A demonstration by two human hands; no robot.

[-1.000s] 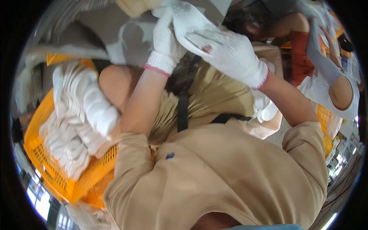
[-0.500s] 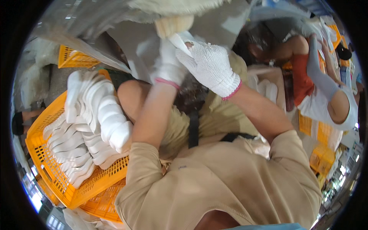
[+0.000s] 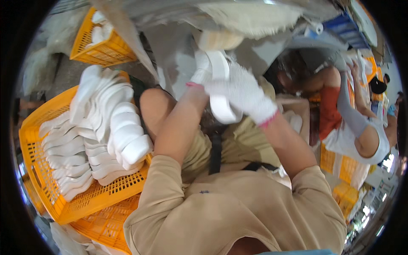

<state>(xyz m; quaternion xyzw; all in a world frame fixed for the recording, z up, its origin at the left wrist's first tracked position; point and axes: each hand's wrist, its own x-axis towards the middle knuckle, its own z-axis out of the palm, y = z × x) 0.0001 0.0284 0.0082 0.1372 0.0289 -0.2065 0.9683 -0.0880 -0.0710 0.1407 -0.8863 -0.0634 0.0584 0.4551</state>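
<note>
Both my hands wear white knit gloves with pink cuffs. My left hand [image 3: 200, 71] grips the upper end of a white shoe sole [image 3: 222, 102]. Wrapped around the middle of that sole from the right is my right hand [image 3: 246, 91]. The sole hangs roughly upright above my lap, its lower end curving toward me. Behind the hands stands a grey, dust-coated machine surface [image 3: 178, 55] with a pale round part [image 3: 219, 40] just above the sole.
An orange plastic crate [image 3: 89, 199] at my left knee is piled with several white soles [image 3: 110, 127]. A second orange crate [image 3: 100, 44] sits at the upper left. To my right a co-worker [image 3: 340, 110] in a red top and grey sleeve bends over.
The view has tilted down and the crate looms larger at the left. My hands have turned the sole so it now hangs lengthwise between them, lower than before.
</note>
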